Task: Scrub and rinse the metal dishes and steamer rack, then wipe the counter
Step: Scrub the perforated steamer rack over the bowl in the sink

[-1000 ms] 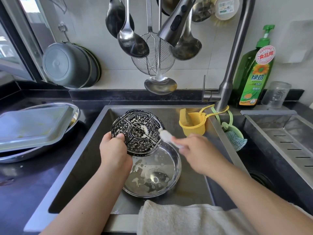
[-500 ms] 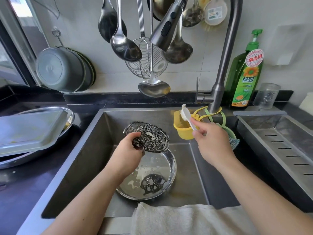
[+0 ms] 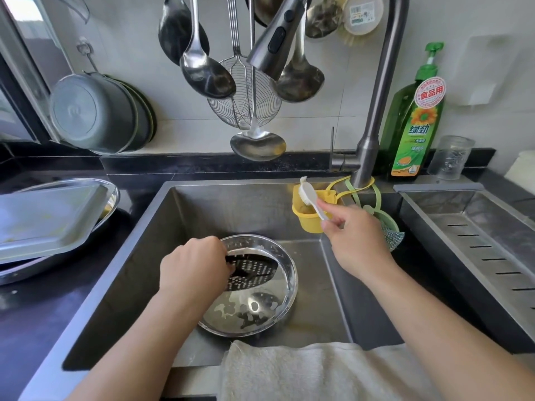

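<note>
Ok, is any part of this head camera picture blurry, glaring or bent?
Head view: daylight from the left; the left hand and steamer rack look slightly motion-blurred; glare spots on the round metal dish; wide-angle lens bows the faucet and sink rim.

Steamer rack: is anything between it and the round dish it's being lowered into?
Nothing visible. The left hand holds the steamer rack tilted inside the round dish, which holds only soapy residue. The right hand holds the brush off by the yellow caddy.

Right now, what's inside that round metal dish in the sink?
The perforated steamer rack, held tilted by the left hand, plus white suds on the dish bottom. The hand and rack hide whatever lies beneath them.
</note>
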`<state>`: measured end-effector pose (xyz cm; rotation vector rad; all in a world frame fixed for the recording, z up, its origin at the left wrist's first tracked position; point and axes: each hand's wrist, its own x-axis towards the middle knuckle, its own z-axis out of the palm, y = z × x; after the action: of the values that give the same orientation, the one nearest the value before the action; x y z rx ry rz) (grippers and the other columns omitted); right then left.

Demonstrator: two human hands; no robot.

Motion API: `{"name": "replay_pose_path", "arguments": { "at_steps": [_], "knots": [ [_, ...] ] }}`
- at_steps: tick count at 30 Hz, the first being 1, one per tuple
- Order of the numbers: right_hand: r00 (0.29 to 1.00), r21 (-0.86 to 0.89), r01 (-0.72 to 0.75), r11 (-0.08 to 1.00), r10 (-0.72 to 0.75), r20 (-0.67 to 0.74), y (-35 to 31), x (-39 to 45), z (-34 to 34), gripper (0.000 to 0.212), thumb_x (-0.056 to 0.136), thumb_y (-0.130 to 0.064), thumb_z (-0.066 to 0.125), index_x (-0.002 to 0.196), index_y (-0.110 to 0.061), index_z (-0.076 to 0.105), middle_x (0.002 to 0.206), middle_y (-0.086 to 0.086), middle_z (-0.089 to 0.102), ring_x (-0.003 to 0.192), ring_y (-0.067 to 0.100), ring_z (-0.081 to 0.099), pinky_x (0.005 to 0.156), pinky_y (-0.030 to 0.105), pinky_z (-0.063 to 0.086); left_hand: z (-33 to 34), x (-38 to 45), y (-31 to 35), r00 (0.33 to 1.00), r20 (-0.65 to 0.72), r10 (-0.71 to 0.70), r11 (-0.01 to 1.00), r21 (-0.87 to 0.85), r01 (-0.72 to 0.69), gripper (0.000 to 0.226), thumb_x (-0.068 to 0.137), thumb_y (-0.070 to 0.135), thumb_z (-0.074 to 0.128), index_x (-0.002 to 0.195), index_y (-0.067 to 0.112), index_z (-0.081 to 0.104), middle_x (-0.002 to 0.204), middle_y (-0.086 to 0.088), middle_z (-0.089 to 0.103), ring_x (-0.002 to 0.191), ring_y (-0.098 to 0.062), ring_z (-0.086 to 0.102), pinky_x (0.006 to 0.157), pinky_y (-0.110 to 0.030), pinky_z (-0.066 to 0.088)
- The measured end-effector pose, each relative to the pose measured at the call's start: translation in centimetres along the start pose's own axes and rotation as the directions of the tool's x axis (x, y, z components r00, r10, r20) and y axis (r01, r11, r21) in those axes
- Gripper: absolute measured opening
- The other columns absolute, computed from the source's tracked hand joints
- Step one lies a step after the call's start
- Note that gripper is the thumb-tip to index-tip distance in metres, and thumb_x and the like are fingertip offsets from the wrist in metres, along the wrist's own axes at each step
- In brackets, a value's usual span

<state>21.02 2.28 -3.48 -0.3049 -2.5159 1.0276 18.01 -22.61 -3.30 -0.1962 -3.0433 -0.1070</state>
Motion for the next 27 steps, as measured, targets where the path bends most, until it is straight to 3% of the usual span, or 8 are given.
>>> {"name": "replay_pose_path", "arguments": {
  "at_steps": [6,9,10,11,13,15,19,27],
  "knots": [
    [0.998,-0.015,-0.014,1.000,0.015,0.063,-0.4,-0.5,0.5,0.044,0.102,-0.018,0.058,0.142,-0.038,0.057,0.092,-0.014,0.048,0.077,0.003,0.049,0.059,0.012,0.031,0.3,0.3,-0.7,0.998,-0.024,-0.051,0.999,-0.002,0.050,0.024,0.097,0.050,0.062,0.095,0.027,0.070,0.081,0.005,0.062,0.075,-0.023,0.059,0.065,-0.031,0.046],
    [0.995,-0.015,-0.013,1.000,0.014,0.097,-0.7,-0.7,0.4,0.044,0.103,-0.021,0.057,0.143,-0.040,0.055,0.094,-0.014,0.049,0.078,0.002,0.049,0.059,0.011,0.031,0.7,0.9,-0.6,0.999,-0.009,-0.047,0.910,-0.413,0.040,0.029,0.097,0.038,0.068,0.075,0.019,0.070,0.074,0.000,0.067,0.072,-0.020,0.065,0.064,-0.033,0.053],
    [0.994,-0.019,-0.012,1.000,0.014,0.105,-0.8,-0.8,0.4,0.044,0.103,-0.021,0.057,0.143,-0.040,0.054,0.095,-0.013,0.050,0.078,0.002,0.049,0.059,0.011,0.031,0.8,1.0,-0.4,0.996,0.038,-0.079,0.757,-0.648,0.084,0.027,0.098,0.032,0.068,0.076,0.016,0.070,0.073,-0.003,0.070,0.072,-0.021,0.068,0.066,-0.034,0.055],
    [0.994,-0.019,-0.012,1.000,0.014,0.107,-0.9,-0.8,0.3,0.045,0.104,-0.022,0.057,0.144,-0.041,0.053,0.096,-0.012,0.051,0.077,0.002,0.049,0.058,0.011,0.031,0.6,0.9,-0.1,0.987,0.121,-0.109,0.517,-0.841,0.160,0.021,0.100,0.026,0.066,0.084,0.014,0.071,0.078,-0.006,0.075,0.078,-0.024,0.073,0.073,-0.038,0.060],
    [0.995,-0.007,0.003,1.000,-0.002,0.100,-1.2,-1.0,0.4,0.046,0.104,-0.021,0.054,0.145,-0.043,0.050,0.098,-0.009,0.052,0.076,0.005,0.049,0.059,0.014,0.032,-0.1,0.5,0.8,0.949,0.301,-0.091,0.013,-0.953,0.303,0.013,0.105,0.017,0.059,0.105,0.009,0.069,0.096,-0.012,0.079,0.093,-0.031,0.077,0.085,-0.047,0.062],
    [0.996,-0.005,0.050,0.999,-0.049,0.080,-1.6,-1.2,0.7,0.049,0.105,-0.021,0.052,0.146,-0.047,0.047,0.096,-0.009,0.052,0.075,0.008,0.050,0.061,0.020,0.035,-0.3,0.3,1.3,0.939,0.338,-0.054,-0.183,-0.928,0.324,0.013,0.106,0.013,0.055,0.112,0.006,0.065,0.103,-0.015,0.079,0.095,-0.032,0.077,0.082,-0.046,0.063],
    [0.987,-0.029,0.137,0.990,-0.134,0.090,-2.3,-1.9,0.9,0.049,0.105,-0.020,0.050,0.145,-0.048,0.047,0.092,-0.013,0.050,0.081,0.007,0.051,0.071,0.028,0.048,0.0,0.4,1.3,0.949,0.310,-0.057,-0.259,-0.923,0.285,0.014,0.107,0.012,0.054,0.115,0.004,0.062,0.109,-0.019,0.077,0.098,-0.035,0.076,0.082,-0.049,0.063],
    [0.967,-0.186,0.183,0.966,-0.142,0.213,-3.0,-2.8,1.3,0.046,0.106,-0.023,0.047,0.148,-0.044,0.045,0.093,-0.009,0.048,0.081,0.009,0.049,0.062,0.021,0.039,-0.4,-0.1,1.6,0.930,0.349,0.120,-0.364,-0.856,0.368,0.030,0.097,-0.004,0.058,0.127,-0.001,0.064,0.116,-0.022,0.074,0.109,-0.039,0.073,0.094,-0.051,0.058]
  ]
}}
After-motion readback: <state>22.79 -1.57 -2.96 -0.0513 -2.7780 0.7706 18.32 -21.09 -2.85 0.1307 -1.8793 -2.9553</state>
